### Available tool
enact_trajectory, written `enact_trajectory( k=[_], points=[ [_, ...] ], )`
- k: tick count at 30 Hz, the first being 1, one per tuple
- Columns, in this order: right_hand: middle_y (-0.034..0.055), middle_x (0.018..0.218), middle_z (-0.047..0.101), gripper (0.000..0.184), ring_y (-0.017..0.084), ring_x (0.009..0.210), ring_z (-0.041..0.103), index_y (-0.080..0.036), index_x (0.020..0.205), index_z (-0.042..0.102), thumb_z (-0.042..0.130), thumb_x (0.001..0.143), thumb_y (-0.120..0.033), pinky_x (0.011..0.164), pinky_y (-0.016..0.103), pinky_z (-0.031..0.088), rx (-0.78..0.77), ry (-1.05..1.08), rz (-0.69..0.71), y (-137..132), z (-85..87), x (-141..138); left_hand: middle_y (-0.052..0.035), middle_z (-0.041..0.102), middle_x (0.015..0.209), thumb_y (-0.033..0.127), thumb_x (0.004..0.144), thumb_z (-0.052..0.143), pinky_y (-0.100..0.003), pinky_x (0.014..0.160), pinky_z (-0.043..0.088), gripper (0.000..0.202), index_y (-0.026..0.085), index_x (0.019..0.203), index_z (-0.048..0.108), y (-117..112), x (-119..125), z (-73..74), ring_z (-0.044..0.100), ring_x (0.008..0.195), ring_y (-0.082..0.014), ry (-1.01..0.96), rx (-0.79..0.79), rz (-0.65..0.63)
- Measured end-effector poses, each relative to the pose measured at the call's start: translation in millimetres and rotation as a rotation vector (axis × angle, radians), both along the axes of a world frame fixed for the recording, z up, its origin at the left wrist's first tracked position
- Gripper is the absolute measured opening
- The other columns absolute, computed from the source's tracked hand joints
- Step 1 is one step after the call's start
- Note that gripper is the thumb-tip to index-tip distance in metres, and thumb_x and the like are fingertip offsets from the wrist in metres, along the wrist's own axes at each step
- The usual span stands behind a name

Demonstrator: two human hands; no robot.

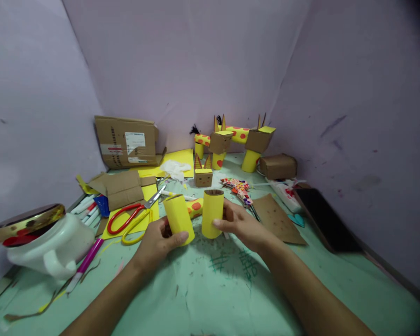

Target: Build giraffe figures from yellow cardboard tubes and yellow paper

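Observation:
Two yellow paper-covered cardboard tubes are in my hands, side by side with a small gap between them. My left hand (pixel 163 240) grips the left tube (pixel 178 218), which tilts to the left. Around the right tube (pixel 212 212), nearly upright, my right hand (pixel 240 224) is closed with the thumb on its front. Behind and between them lies a yellow tube with orange dots (pixel 196 206), partly hidden. Beyond that sits a small cardboard box head (pixel 203 178) with pointed ears and a drawn face.
Red-and-yellow-handled scissors (pixel 136 215) lie left on yellow paper. A white cup (pixel 52 247) and purple marker (pixel 91 255) are at far left. Two spotted cardboard animals (pixel 220 142) stand behind. At right are a cardboard piece (pixel 276 219), patterned scissors or pliers (pixel 241 189) and a phone (pixel 325 221).

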State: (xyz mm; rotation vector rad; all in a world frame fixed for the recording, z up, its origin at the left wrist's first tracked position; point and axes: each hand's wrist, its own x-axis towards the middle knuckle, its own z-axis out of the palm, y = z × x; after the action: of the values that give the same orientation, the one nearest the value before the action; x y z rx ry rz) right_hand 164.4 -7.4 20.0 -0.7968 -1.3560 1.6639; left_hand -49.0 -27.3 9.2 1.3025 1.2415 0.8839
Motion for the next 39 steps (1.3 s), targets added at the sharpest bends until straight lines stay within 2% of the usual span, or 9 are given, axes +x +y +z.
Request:
enact_trajectory(
  k=[3, 7, 10, 16, 26, 39],
  points=[
    [0.0060, 0.110, 0.064, 0.047, 0.022, 0.098, 0.059, -0.020, 0.107, 0.056, 0.074, 0.062, -0.019, 0.085, 0.035, 0.045, 0.090, -0.046, 0.038, 0, -3.8, -3, -0.0053, 0.068, 0.084, 0.035, 0.063, 0.070, -0.028, 0.064, 0.045, 0.037, 0.014, 0.093, 0.065, -5, 2, 0.0, 0.058, 0.073, -0.0203, 0.155, 0.133, -0.089],
    [0.0025, 0.099, 0.064, 0.049, 0.023, 0.094, 0.059, -0.020, 0.100, 0.058, 0.072, 0.055, -0.006, 0.083, 0.034, 0.045, 0.211, -0.255, 0.045, -2, -9.0, -7, -0.0042, 0.069, 0.082, 0.026, 0.064, 0.067, -0.028, 0.064, 0.047, 0.024, 0.016, 0.086, 0.067, -9, 4, -2.7, 0.061, 0.076, -0.0228, 0.296, 0.222, -0.121],
    [0.0020, 0.097, 0.064, 0.051, 0.023, 0.092, 0.059, -0.020, 0.102, 0.057, 0.068, 0.055, -0.002, 0.079, 0.033, 0.047, 0.226, -0.352, 0.029, -4, -14.3, -10, -0.0041, 0.070, 0.084, 0.023, 0.064, 0.065, -0.029, 0.065, 0.048, 0.025, 0.017, 0.089, 0.067, -8, 4, -4.2, 0.062, 0.077, -0.0242, 0.335, 0.234, -0.151],
    [0.0042, 0.101, 0.066, 0.047, 0.026, 0.094, 0.060, -0.019, 0.106, 0.061, 0.068, 0.061, -0.006, 0.086, 0.038, 0.046, 0.316, -0.469, 0.054, -4, -22.0, -11, -0.0046, 0.071, 0.085, 0.020, 0.062, 0.066, -0.030, 0.067, 0.049, 0.031, 0.016, 0.093, 0.068, -6, 3, -3.7, 0.064, 0.080, -0.0265, 0.332, 0.198, -0.171],
    [0.0048, 0.107, 0.065, 0.049, 0.027, 0.100, 0.058, -0.019, 0.110, 0.060, 0.067, 0.063, -0.007, 0.086, 0.037, 0.045, 0.383, -0.484, 0.059, -1, -30.3, -10, -0.0051, 0.070, 0.091, 0.020, 0.063, 0.063, -0.030, 0.069, 0.049, 0.033, 0.015, 0.096, 0.066, -4, 1, -7.9, 0.063, 0.083, -0.0249, 0.409, 0.189, -0.198],
    [0.0052, 0.108, 0.064, 0.046, 0.028, 0.101, 0.057, -0.019, 0.109, 0.061, 0.065, 0.065, -0.006, 0.085, 0.037, 0.045, 0.360, -0.420, 0.104, -3, -27.3, -10, -0.0057, 0.070, 0.091, 0.024, 0.064, 0.067, -0.030, 0.069, 0.048, 0.033, 0.015, 0.096, 0.065, -6, 2, -7.3, 0.062, 0.083, -0.0257, 0.359, 0.164, -0.179]
  ],
)
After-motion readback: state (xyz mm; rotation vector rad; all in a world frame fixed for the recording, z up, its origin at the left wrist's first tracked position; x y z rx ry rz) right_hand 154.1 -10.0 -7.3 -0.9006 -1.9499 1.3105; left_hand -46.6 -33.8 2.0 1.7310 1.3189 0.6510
